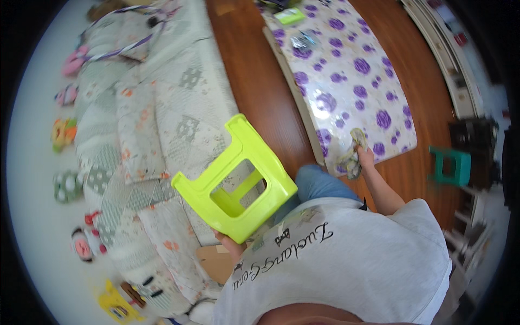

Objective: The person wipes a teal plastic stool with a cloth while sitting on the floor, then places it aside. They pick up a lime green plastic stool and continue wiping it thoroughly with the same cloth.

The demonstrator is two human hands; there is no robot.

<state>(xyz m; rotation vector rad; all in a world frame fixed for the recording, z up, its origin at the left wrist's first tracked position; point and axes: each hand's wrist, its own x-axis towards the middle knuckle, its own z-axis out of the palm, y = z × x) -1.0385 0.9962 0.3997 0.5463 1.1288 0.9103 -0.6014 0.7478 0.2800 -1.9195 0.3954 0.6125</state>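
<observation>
My left hand (230, 243) grips a lime-green plastic stool (280, 178) by its lower edge. Tilted in the air, the stool has its side with a large square opening turned toward me, and most of my fingers are hidden behind it. In my right hand (365, 157) is a crumpled cloth (352, 158), greyish with yellow parts. That cloth hangs at the near end of a table (365, 109) covered in a white cloth with purple flowers. I cannot tell whether it touches the tabletop.
A sofa (174, 81) with a patchwork cover and cushions (140, 134) runs along the left, plush toys (65, 132) lined behind it. A cardboard piece (215, 262) lies near my left side. Wooden floor (260, 81) separates sofa and table. A teal stool (457, 166) stands at right.
</observation>
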